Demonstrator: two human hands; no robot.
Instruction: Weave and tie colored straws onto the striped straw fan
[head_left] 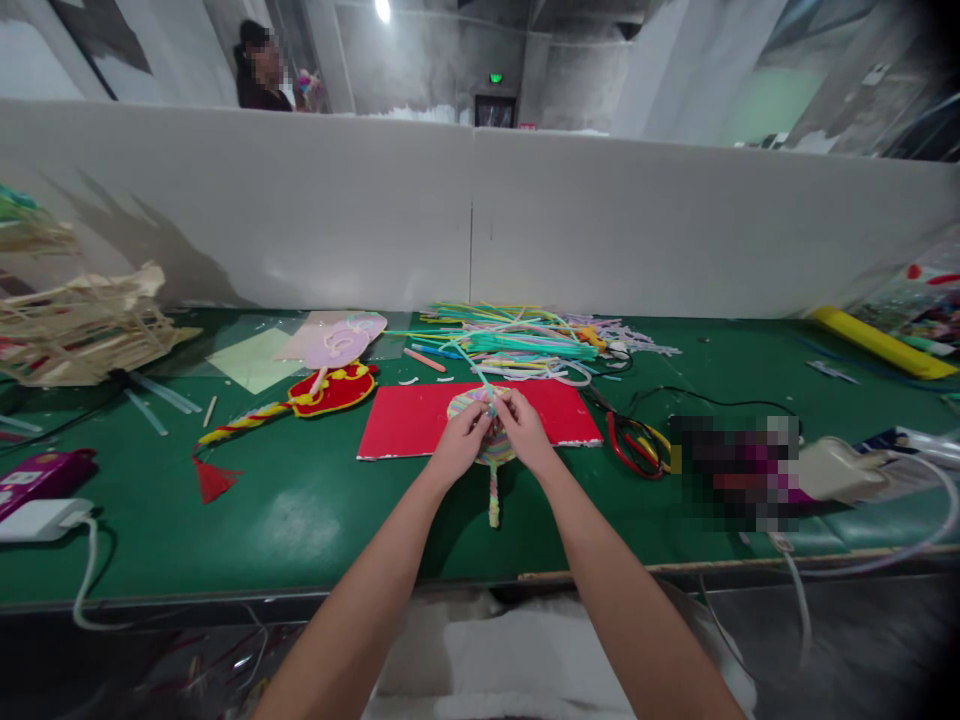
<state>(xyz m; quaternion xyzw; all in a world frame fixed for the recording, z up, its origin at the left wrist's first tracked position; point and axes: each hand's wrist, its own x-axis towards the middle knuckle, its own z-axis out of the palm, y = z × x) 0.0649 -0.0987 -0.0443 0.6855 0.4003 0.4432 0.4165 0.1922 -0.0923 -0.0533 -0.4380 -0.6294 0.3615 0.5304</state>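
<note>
Both of my hands meet over a small round pastel fan [466, 402] woven from coloured strips, with a braided handle [493, 500] hanging toward me. My left hand [459, 440] grips the fan's left side with closed fingers. My right hand [525, 428] pinches a teal strip [474, 368] at the fan's top edge; the strip runs back to the pile. The fan is held just above a red sheet [405, 420] lying on the green table [300, 510].
A pile of coloured strips [525, 340] lies behind the red sheet. Red-handled scissors [634, 440], a red and yellow fan with tassel [330, 390], a pink fan [337, 345], wooden models [75, 320], a white charger [41, 518], a glue gun [832, 468]. A person stands beyond the white partition [480, 220].
</note>
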